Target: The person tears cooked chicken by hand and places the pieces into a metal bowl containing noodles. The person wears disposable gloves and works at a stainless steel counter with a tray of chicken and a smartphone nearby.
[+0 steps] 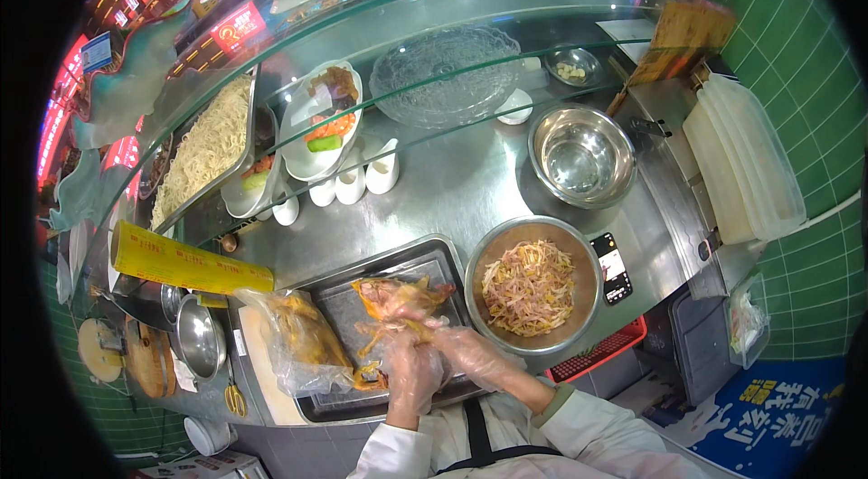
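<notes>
Both my hands wear clear plastic gloves and work on a partly torn poultry carcass (397, 296) over a dark metal tray (441, 252). My left hand (412, 367) grips the carcass at its near end. From the right, my right hand (468, 347) holds the carcass too, with its fingertips hidden against the meat. Yellow poultry pieces (369, 377) lie in the tray by my left hand. Right of the tray stands a steel bowl (478, 306) of shredded meat (529, 288). A clear bag with yellow-skinned poultry (298, 336) rests at the tray's left edge.
A yellow box of cling film (190, 259) lies at the left, above a pale cutting board (261, 370). Yellow-handled scissors (234, 399) sit near the counter edge. A phone (614, 269) lies beside the meat bowl, below another steel bowl (582, 157). Glass shelves (434, 76) overhang the back.
</notes>
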`<action>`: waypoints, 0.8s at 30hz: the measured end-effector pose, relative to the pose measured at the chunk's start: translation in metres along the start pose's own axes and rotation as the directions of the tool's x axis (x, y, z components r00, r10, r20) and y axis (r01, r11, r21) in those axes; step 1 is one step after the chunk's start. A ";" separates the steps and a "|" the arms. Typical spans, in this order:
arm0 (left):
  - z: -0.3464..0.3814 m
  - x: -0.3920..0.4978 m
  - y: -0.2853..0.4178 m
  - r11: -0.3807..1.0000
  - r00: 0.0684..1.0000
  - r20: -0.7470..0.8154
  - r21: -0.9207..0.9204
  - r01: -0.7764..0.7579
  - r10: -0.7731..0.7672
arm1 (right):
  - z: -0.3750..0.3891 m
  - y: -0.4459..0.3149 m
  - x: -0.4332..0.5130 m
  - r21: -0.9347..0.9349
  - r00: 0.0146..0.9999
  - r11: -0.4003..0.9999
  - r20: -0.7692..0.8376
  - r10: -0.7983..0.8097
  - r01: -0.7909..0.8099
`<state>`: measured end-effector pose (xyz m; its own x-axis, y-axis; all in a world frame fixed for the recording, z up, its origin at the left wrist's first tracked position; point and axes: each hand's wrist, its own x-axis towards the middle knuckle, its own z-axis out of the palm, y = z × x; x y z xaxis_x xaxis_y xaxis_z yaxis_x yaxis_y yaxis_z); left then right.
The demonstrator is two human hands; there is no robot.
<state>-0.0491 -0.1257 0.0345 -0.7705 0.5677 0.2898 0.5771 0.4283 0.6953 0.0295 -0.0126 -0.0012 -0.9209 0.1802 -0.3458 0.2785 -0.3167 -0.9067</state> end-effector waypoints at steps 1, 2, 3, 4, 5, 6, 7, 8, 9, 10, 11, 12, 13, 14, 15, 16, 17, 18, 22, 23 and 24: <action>0.000 -0.003 -0.003 1.000 1.000 -0.008 -0.003 -0.012 0.012 | 0.002 -0.001 0.000 0.010 1.000 1.000 0.002 -0.025 0.025; 0.003 -0.005 -0.002 0.998 0.998 -0.023 -0.007 0.063 -0.063 | 0.004 -0.001 0.001 0.002 1.000 1.000 -0.011 -0.029 0.029; 0.007 -0.008 0.001 0.990 0.990 -0.037 -0.010 0.138 -0.138 | 0.006 0.000 0.002 -0.006 0.999 0.999 -0.022 -0.032 0.032; 0.010 -0.010 0.003 0.977 0.976 -0.050 -0.015 0.212 -0.212 | 0.008 0.001 0.002 -0.013 0.999 0.999 -0.035 -0.037 0.036; 0.015 -0.013 -0.002 0.958 0.963 -0.041 -0.120 0.261 -0.268 | 0.010 0.012 0.007 -0.009 0.994 0.995 -0.047 -0.104 0.103; 0.022 -0.019 -0.011 0.924 0.945 -0.028 -0.221 0.311 -0.325 | 0.012 0.029 0.015 -0.005 0.984 0.986 -0.055 -0.167 0.167; 0.025 -0.017 -0.011 0.810 0.910 -0.003 -0.457 0.367 -0.414 | 0.015 0.031 0.019 -0.003 0.970 0.973 -0.071 -0.231 0.231; 0.027 -0.015 -0.011 0.642 0.866 0.021 -0.662 0.387 -0.500 | 0.017 0.033 0.022 -0.109 0.967 0.967 -0.086 -0.240 0.230; 0.028 -0.009 -0.007 0.291 0.788 0.098 -0.896 0.335 -0.607 | 0.021 0.028 0.022 -0.220 0.966 0.951 -0.094 -0.242 0.216; 0.036 -0.005 0.003 -0.125 0.720 0.242 -0.969 0.214 -0.651 | 0.019 0.020 0.017 -0.341 0.961 0.921 -0.129 -0.246 0.190; 0.035 -0.007 -0.001 -0.015 0.716 0.203 -0.966 0.259 -0.669 | 0.023 0.015 0.017 -0.299 0.935 0.908 -0.110 -0.338 0.293; 0.038 -0.006 -0.002 -0.091 0.691 0.264 -0.956 0.277 -0.673 | 0.019 0.048 0.025 -0.285 0.961 0.931 -0.083 -0.263 0.230; 0.037 -0.008 -0.005 -0.156 0.656 0.306 -0.948 0.279 -0.689 | 0.022 0.025 0.019 -0.225 0.993 0.970 -0.048 -0.106 0.093; 0.038 -0.003 0.001 -0.184 0.616 0.351 -0.930 0.319 -0.705 | 0.022 0.029 0.019 -0.104 0.993 0.991 -0.074 -0.089 0.081; 0.032 -0.001 0.004 -0.187 0.570 0.364 -0.920 0.345 -0.736 | 0.028 0.028 0.019 0.033 0.995 0.996 -0.067 -0.076 0.078; 0.029 0.001 0.009 -0.128 0.629 0.349 -0.921 0.369 -0.695 | 0.025 0.027 0.017 0.124 0.997 0.991 -0.057 -0.052 0.059; 0.034 0.001 0.011 -0.078 0.637 0.321 -0.922 0.379 -0.701 | 0.023 0.026 0.014 0.213 0.999 0.976 -0.043 -0.029 0.038; 0.037 0.000 0.011 -0.017 0.648 0.286 -0.922 0.388 -0.706 | 0.025 0.024 0.013 0.306 1.000 0.952 -0.021 -0.013 0.019; 0.035 -0.006 -0.006 0.071 0.598 0.306 -0.850 0.522 -0.740 | 0.021 0.037 0.019 0.460 0.993 0.881 0.019 0.118 -0.113; 0.035 -0.010 -0.013 0.203 0.650 0.261 -0.811 0.549 -0.713 | 0.024 0.038 0.017 0.506 0.992 0.855 -0.001 0.129 -0.111; 0.034 -0.013 -0.019 0.331 0.701 0.225 -0.757 0.563 -0.677 | 0.029 0.028 0.013 0.551 0.990 0.828 -0.022 0.142 -0.107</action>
<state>-0.0411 -0.1172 -0.0051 -0.8697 0.2667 -0.4154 -0.4475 -0.0709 0.8915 0.0173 -0.0464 -0.0243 -0.8655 0.1538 -0.4767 0.1788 -0.7942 -0.5807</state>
